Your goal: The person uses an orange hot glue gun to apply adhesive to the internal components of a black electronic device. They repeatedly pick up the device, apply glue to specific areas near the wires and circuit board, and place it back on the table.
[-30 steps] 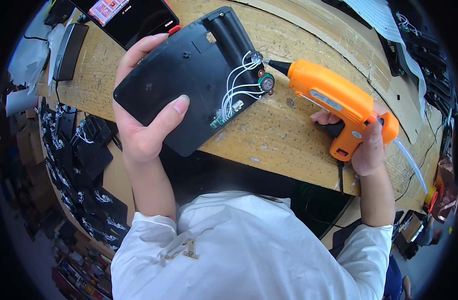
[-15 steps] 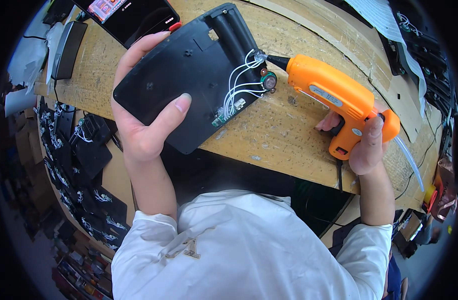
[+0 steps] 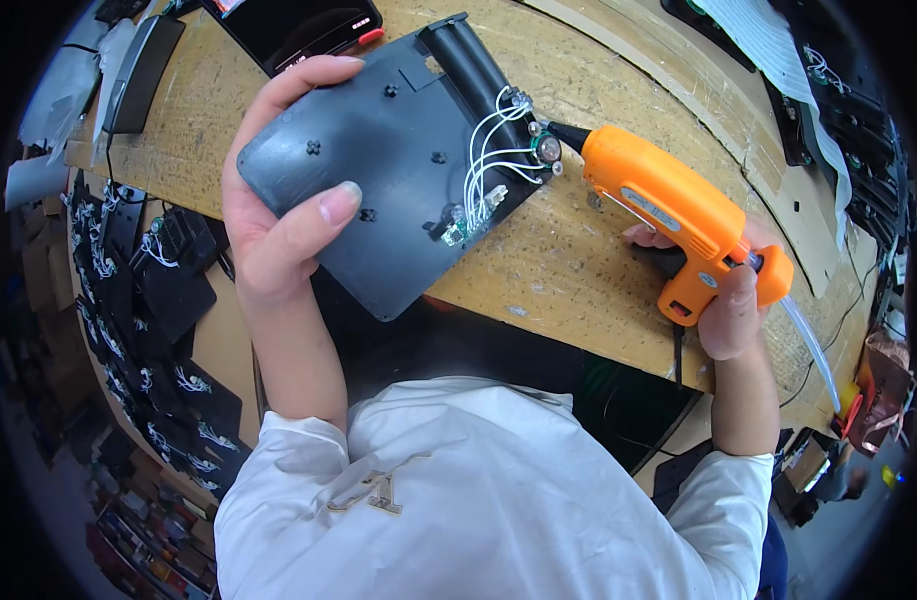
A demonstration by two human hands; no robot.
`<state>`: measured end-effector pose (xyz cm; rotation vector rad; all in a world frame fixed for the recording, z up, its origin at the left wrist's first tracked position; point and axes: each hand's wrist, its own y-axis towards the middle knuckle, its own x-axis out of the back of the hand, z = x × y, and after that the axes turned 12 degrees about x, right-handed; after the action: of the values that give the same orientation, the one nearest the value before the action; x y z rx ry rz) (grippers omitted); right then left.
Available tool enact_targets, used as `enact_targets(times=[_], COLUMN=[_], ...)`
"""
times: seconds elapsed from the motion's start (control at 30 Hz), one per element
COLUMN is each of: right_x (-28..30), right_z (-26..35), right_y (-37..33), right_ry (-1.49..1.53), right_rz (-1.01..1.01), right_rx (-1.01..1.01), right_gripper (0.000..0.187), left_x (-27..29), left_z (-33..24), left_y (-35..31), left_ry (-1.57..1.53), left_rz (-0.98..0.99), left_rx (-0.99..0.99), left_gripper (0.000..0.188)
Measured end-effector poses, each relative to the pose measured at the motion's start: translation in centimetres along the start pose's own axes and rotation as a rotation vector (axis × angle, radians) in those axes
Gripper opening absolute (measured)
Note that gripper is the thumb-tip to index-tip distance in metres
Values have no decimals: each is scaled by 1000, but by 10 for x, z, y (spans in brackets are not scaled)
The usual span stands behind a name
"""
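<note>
My left hand [image 3: 288,220] grips a flat black plastic panel [image 3: 378,180] by its left side, thumb on the face and fingers behind. Along the panel's right part run white wires [image 3: 486,150], which link a small green circuit board [image 3: 456,232] to a round component [image 3: 547,150] at the edge. In my right hand [image 3: 733,315] is an orange hot glue gun [image 3: 668,195], wrapped by the fingers around its handle. Its black nozzle tip is close beside the round component; whether they touch I cannot tell. A clear glue stick [image 3: 811,350] sticks out of the gun's back.
The worn wooden table [image 3: 538,270] lies beneath. A dark-screened device [image 3: 308,40] rests at its far left, near a black box-like object [image 3: 146,75]. Several black panels with white wires [image 3: 183,290] lie at the left. Cardboard [image 3: 778,210] and white sheeting [image 3: 803,90] are at the right.
The panel has tilted and shifted slightly right and down in my left hand. The glue gun's nozzle has moved from the wire bundle at the upper edge down toward the round component.
</note>
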<state>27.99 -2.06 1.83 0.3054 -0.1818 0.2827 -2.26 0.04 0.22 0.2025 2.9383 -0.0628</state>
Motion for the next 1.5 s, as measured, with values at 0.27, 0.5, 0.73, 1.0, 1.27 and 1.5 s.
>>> enact_targets(times=[0.27, 0.5, 0.73, 1.0, 1.27, 1.5], right_x=[8, -11, -51, -78, -80, -80], right_z=[14, 50, 76, 98, 96, 93], right_y=[9, 25, 22, 19, 22, 23], right_ry=[-460, -729, -1084, -1335, -1383, -1423], right_rz=[173, 328, 472, 530, 562, 557], right_rx=[256, 501, 587, 517, 484, 562], right_gripper=[50, 46, 43, 36, 36, 36], left_x=[4, 4, 5, 11, 11, 12], left_z=[-1, -2, -1, 1, -2, -1], left_y=[1, 1, -2, -3, -6, -6], left_ry=[-53, -59, -123, -101, -91, -92], left_rz=[45, 82, 118, 154, 156, 147], left_rx=[19, 6, -7, -47, -45, -55], left_gripper=[65, 59, 56, 55, 54, 54])
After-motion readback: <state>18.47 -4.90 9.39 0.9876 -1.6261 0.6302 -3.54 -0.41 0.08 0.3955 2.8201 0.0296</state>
